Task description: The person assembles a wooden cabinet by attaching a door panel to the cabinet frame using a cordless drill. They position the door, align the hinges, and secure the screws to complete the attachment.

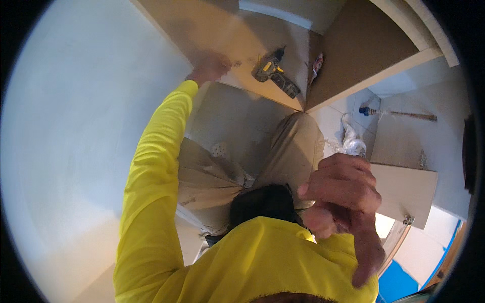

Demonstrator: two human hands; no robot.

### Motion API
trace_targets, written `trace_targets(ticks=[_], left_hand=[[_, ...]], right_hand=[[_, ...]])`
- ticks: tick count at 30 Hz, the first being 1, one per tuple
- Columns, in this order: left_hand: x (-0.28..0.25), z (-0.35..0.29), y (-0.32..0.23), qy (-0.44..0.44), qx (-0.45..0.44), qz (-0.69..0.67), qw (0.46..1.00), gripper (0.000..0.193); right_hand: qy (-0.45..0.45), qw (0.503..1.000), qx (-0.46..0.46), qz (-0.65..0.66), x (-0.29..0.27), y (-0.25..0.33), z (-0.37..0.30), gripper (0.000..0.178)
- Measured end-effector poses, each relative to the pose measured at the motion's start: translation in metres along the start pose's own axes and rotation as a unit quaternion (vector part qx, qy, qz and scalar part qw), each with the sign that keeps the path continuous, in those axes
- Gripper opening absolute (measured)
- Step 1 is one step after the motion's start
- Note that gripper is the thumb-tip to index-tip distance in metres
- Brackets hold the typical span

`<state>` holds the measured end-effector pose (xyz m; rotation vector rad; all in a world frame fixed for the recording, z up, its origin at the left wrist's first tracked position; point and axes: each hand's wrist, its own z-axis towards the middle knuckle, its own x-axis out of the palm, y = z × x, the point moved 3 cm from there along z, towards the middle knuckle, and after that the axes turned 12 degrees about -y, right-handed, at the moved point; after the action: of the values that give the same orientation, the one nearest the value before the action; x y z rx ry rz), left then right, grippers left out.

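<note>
My left hand (211, 66) reaches forward to the wooden cabinet panel (241, 81), near its edge by the pale wall. Motion and shadow blur its fingers, so I cannot tell whether it grips anything. A cordless drill (275, 72), dark with yellow parts, lies on the panel to the right of that hand. Raised close in front of my chest, my right hand (344, 192) has its fingers curled inward. The thumb sits below the fingers, and whatever may be inside is hidden.
A small crumpled wrapper (317, 65) lies beside the upright brown cabinet side (371, 48). At right are a white plastic bag (352, 137), a blue-headed stick-like tool (396, 114) and a pale door with a hinge (406, 194). The pale wall (86, 126) borders my left arm.
</note>
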<state>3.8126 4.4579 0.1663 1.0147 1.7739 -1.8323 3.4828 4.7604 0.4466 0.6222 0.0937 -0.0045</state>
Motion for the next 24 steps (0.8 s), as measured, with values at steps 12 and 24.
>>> trace_targets(ticks=[12,24], left_hand=[[-0.064,-0.072,-0.050,-0.119,0.092,0.172,0.974,0.023],[-0.079,-0.078,-0.056,-0.164,0.120,0.124,0.971,0.023]], right_hand=[[-0.034,0.980,-0.158,0.117,0.013,0.022,0.014,0.028],[0.063,0.993,0.047,0.092,0.004,0.056,0.025,0.038]])
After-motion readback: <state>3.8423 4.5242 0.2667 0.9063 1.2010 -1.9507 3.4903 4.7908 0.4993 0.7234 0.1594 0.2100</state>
